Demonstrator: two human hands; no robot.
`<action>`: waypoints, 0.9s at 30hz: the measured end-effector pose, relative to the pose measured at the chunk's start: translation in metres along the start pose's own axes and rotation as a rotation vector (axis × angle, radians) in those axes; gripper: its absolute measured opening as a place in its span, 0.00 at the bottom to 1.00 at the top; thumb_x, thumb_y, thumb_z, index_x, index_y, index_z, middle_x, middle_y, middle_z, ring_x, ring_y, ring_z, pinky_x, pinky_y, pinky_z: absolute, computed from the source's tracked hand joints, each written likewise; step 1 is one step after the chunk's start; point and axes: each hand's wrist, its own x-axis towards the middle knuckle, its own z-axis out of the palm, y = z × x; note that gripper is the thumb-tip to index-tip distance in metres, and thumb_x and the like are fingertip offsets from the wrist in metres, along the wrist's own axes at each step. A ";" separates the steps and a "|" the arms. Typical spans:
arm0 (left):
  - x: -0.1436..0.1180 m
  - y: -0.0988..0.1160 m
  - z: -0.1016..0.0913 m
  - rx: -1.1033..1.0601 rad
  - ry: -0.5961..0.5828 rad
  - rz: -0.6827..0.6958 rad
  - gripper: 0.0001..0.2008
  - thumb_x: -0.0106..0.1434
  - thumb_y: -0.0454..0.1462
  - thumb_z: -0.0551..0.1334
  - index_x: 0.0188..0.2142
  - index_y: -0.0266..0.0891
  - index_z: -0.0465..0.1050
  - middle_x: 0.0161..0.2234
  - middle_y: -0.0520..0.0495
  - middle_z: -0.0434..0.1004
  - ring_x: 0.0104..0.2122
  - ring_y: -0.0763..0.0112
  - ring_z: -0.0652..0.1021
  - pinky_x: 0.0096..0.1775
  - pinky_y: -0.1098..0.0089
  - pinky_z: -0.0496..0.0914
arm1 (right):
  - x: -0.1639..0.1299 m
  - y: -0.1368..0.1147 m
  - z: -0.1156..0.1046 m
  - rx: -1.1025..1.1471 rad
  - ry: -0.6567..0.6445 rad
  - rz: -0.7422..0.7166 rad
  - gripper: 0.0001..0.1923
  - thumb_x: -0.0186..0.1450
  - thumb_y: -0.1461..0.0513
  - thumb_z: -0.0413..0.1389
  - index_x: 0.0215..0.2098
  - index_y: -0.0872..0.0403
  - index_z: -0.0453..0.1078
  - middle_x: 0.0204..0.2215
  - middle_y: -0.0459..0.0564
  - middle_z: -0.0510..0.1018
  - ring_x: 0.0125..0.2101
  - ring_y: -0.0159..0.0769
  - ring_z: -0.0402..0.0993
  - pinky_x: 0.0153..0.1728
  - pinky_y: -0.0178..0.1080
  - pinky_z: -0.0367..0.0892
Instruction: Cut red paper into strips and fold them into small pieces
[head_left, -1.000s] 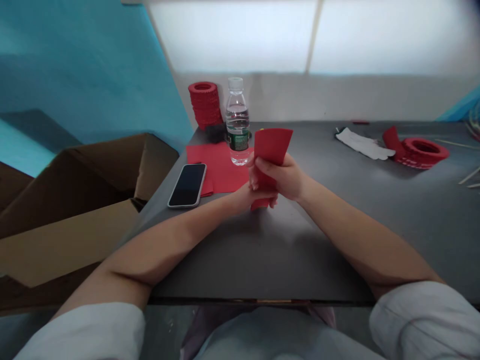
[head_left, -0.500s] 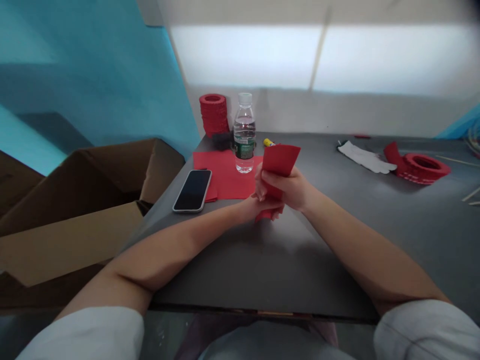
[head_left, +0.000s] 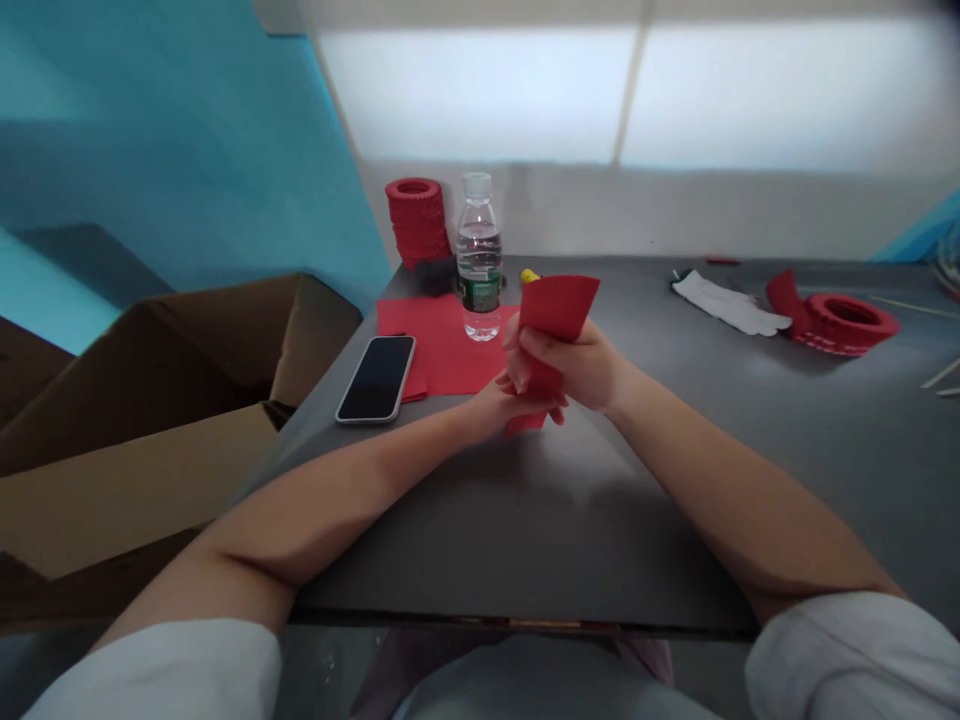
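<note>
Grey table (head_left: 750,450): broad matte top; both forearms lie across it, converging at centre.

Cardboard box (head_left: 150,420): open, flaps up, left of the table and below its level.

Red sheets (head_left: 439,340): flat pile at the far left of the table, partly under the phone (head_left: 376,378), which lies face up and dark. Water bottle (head_left: 478,258): upright, clear, green label, standing on the far edge of that pile. Stack of red rings (head_left: 415,220): behind the bottle, against the wall. Single red ring (head_left: 846,322) and a white glove (head_left: 726,303): far right, well apart from the hands. A small yellow item shows just beside the bottle; too small to identify.

Red paper (head_left: 559,305): one sheet, held upright above the table centre, curled into a loose tube or cone, top edge flared. Judged light, thin and soft; it would crease readily and crush under pressure. Best taken along the rolled lower part, with light finger pressure, not at the free upper edge.

Right hand (head_left: 577,365): wrapped around the middle of the paper, fingers curled across the front, wrist raised off the table.

Left hand (head_left: 499,405): lower, mostly hidden behind the right, closed on the paper's bottom end; forearm flat on the table.
</note>
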 end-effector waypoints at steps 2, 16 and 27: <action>-0.001 0.000 0.000 0.021 -0.003 -0.001 0.12 0.51 0.41 0.66 0.29 0.33 0.73 0.28 0.46 0.74 0.32 0.68 0.75 0.40 0.66 0.68 | 0.000 0.000 0.001 -0.004 0.007 0.009 0.11 0.62 0.54 0.56 0.33 0.53 0.68 0.19 0.40 0.68 0.22 0.27 0.67 0.34 0.37 0.71; -0.004 -0.002 0.011 0.117 -0.156 -0.171 0.16 0.54 0.41 0.62 0.19 0.38 0.57 0.13 0.59 0.55 0.14 0.80 0.59 0.19 0.75 0.58 | -0.003 -0.022 0.011 0.071 0.230 -0.051 0.10 0.62 0.54 0.55 0.32 0.51 0.68 0.19 0.41 0.68 0.22 0.29 0.67 0.29 0.36 0.70; -0.007 0.023 0.022 0.115 -0.129 -0.100 0.05 0.52 0.33 0.63 0.24 0.34 0.68 0.22 0.52 0.69 0.23 0.77 0.69 0.25 0.76 0.63 | -0.014 -0.029 0.029 -0.133 0.131 -0.117 0.06 0.61 0.58 0.59 0.31 0.53 0.69 0.15 0.39 0.66 0.17 0.25 0.61 0.17 0.30 0.58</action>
